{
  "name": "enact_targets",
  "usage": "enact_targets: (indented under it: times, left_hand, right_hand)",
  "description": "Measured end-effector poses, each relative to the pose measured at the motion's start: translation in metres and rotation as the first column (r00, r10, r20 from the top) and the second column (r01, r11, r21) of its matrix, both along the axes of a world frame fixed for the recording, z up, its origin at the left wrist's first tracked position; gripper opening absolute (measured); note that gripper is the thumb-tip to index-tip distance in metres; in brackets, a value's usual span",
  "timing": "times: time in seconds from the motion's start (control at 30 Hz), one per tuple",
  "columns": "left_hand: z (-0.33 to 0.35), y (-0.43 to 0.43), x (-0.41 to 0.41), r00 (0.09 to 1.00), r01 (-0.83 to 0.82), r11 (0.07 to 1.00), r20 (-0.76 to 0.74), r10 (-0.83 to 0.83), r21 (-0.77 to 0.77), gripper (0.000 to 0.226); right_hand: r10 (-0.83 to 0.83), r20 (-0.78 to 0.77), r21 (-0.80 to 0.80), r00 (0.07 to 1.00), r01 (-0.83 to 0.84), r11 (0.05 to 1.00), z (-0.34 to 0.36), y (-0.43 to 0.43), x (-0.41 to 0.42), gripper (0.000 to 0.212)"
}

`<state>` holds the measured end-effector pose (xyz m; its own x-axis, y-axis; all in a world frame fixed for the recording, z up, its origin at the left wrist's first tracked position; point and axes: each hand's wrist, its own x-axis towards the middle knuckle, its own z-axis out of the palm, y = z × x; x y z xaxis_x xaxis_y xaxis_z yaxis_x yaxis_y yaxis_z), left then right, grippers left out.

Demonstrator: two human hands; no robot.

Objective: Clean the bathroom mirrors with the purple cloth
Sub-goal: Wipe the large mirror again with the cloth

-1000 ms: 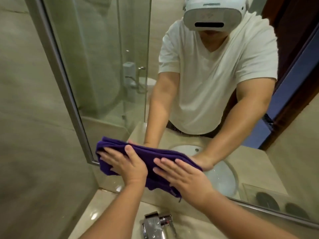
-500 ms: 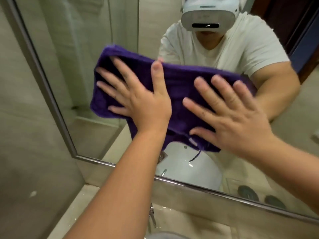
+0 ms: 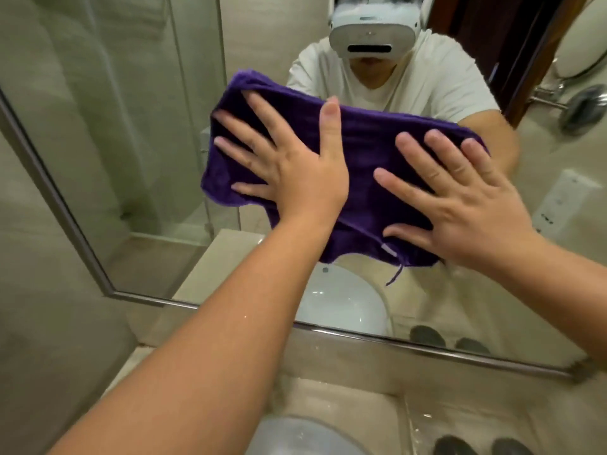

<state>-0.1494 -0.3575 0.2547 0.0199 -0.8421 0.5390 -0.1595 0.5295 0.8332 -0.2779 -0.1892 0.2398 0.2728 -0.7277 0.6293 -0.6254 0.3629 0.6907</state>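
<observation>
cloth (image 3: 361, 152): spread flat against the mirror (image 3: 147, 159), mid-glass, above the sink (image 3: 295, 435).
left hand (image 3: 295, 172): I see it flat, fingers splayed, pressing the left half, gripping nothing.
right hand (image 3: 466, 205): same, open palm on the right half.
handling: soft, light and floppy, I reckon (bottom edge sags), so it'd bunch. I'd press with both palms, not pinch.

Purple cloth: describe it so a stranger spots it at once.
Find the big wall mirror above the sink. Flat on its glass, under the left hand and right hand, lies the purple cloth. Nothing else here is dark purple.
</observation>
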Motion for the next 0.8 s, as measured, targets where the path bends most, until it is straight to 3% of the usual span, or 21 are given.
enact_targets:
  times: [0.07, 0.17, 0.33, 0.43, 0.5, 0.6, 0.67, 0.8]
  left_hand:
    - [0.001, 0.007, -0.008, 1.0, 0.001, 1.0, -0.018, -0.001, -0.001, 0.096]
    - [-0.057, 0.021, -0.008, 0.999, 0.026, 0.998, 0.023, -0.027, 0.066, 0.098]
    - [-0.195, 0.076, -0.014, 0.908, 0.142, 0.953, 0.349, -0.233, 0.268, 0.104]
    - [-0.227, 0.108, -0.025, 0.879, 0.123, 0.9, 0.376, -0.294, 0.418, 0.099]
    - [-0.209, 0.123, -0.035, 0.901, 0.143, 0.902, 0.323, -0.288, 0.407, 0.092]
    - [-0.147, 0.149, -0.064, 0.922, 0.284, 0.939, 0.213, -0.323, 0.195, 0.092]
    - [-0.094, 0.17, -0.09, 0.942, 0.292, 0.95, 0.138, -0.306, 0.114, 0.095]
    - [-0.041, 0.199, -0.112, 0.941, 0.324, 0.942, 0.079, -0.33, 0.085, 0.095]
  right_hand:
    - [0.002, -0.014, -0.006, 1.0, -0.002, 1.0, 0.005, 0.005, -0.005, 0.074]
    - [-0.015, 0.021, 0.031, 1.0, 0.014, 0.999, -0.041, 0.016, -0.007, 0.072]
    - [-0.177, 0.092, 0.253, 0.98, 0.149, 0.956, -0.176, 0.081, -0.017, 0.072]
    - [-0.244, 0.098, 0.339, 0.965, 0.198, 0.92, -0.205, 0.111, -0.021, 0.072]
    - [-0.221, 0.083, 0.302, 0.972, 0.187, 0.935, -0.186, 0.124, -0.033, 0.074]
    - [-0.206, 0.17, 0.155, 0.964, 0.18, 0.971, -0.125, 0.152, -0.062, 0.074]
    - [-0.202, 0.177, 0.049, 0.963, 0.196, 0.979, -0.074, 0.173, -0.081, 0.074]
    - [-0.284, 0.149, 0.046, 0.947, 0.28, 0.959, -0.018, 0.201, -0.107, 0.077]
